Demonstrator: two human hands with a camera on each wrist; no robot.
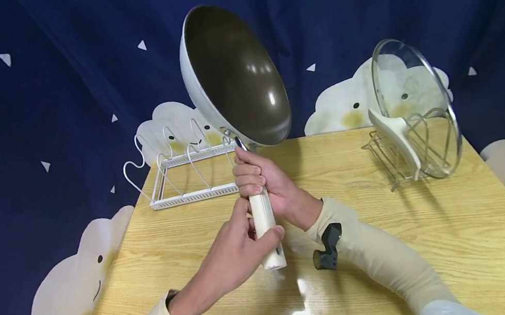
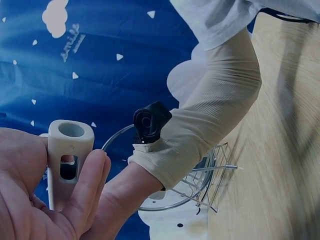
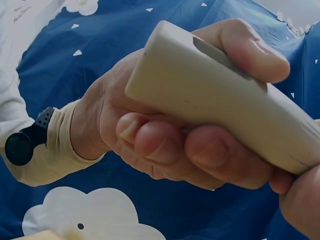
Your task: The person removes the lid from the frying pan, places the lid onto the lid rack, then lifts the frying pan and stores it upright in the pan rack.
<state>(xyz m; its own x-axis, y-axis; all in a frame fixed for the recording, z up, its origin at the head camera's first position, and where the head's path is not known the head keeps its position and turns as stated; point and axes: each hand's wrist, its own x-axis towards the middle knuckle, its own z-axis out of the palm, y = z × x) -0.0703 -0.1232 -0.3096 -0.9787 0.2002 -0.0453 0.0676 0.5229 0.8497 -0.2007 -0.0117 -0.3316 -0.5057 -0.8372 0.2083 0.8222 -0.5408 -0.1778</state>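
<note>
A wok (image 1: pixel 238 71) with a dark inside and a white outside is held up above the table, its bowl tilted and facing right. My right hand (image 1: pixel 266 179) grips the upper part of its cream handle (image 1: pixel 262 213), near the metal neck. Lower down, my left hand (image 1: pixel 232 248) holds the same handle, thumb across the front and fingers behind. The hollow handle end shows beside the left hand (image 2: pixel 65 195) in the left wrist view. In the right wrist view, the left fingers (image 3: pixel 210 150) lie curled under the handle (image 3: pixel 200 85).
A white wire rack (image 1: pixel 196 195) stands at the table's back left, behind the wok. On the right, a glass lid (image 1: pixel 444 99) with a cream handle (image 1: pixel 395 133) stands upright in a metal rack (image 1: pixel 386 163). A blue curtain (image 1: pixel 83 67) hangs behind the wooden table (image 1: pixel 353 182).
</note>
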